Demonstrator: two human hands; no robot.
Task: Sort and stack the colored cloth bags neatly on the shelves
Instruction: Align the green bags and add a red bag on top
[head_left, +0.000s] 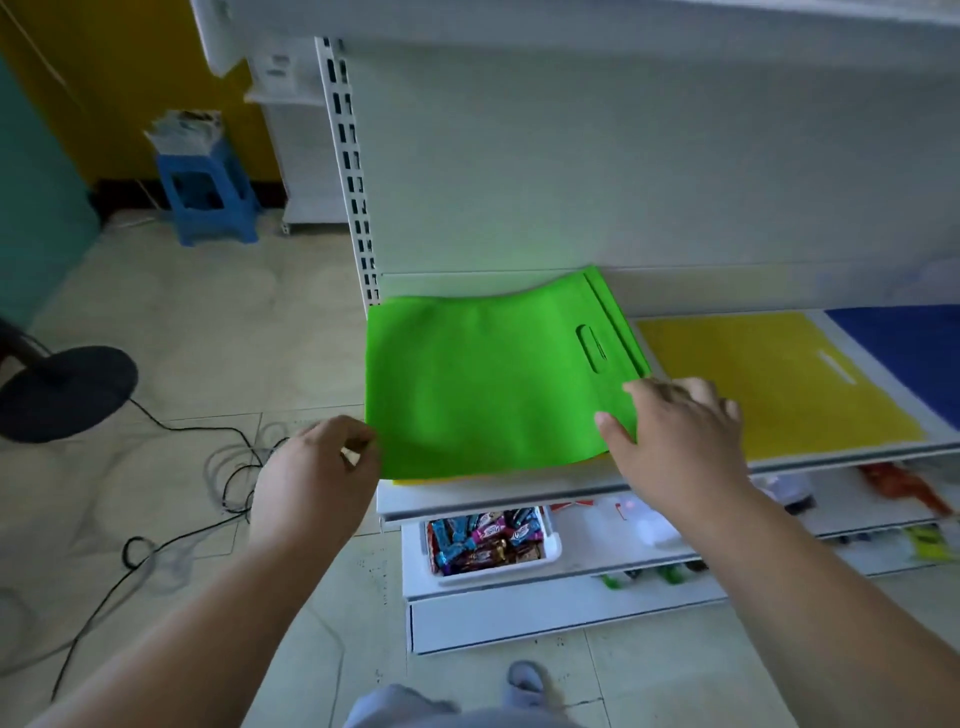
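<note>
A bright green cloth bag (483, 384) lies flat on the left end of the white shelf (509, 493), its handle slot toward the right. A yellow edge of another bag (415, 481) peeks from under its front. My left hand (317, 478) is at the green bag's front left corner, fingers curled, pinching the edge. My right hand (675, 431) rests on the bag's right front part with fingers spread flat. A yellow bag (779, 384) lies flat to the right, and a blue bag (904, 348) beyond it at the frame's edge.
Below the shelf, a white bin of wrapped candies (488, 540) sits on a lower shelf with small items to its right. On the floor at left are a black fan base (62, 389), loose cables (218, 467) and a blue stool (208, 197). A slotted upright (353, 171) bounds the shelf's left side.
</note>
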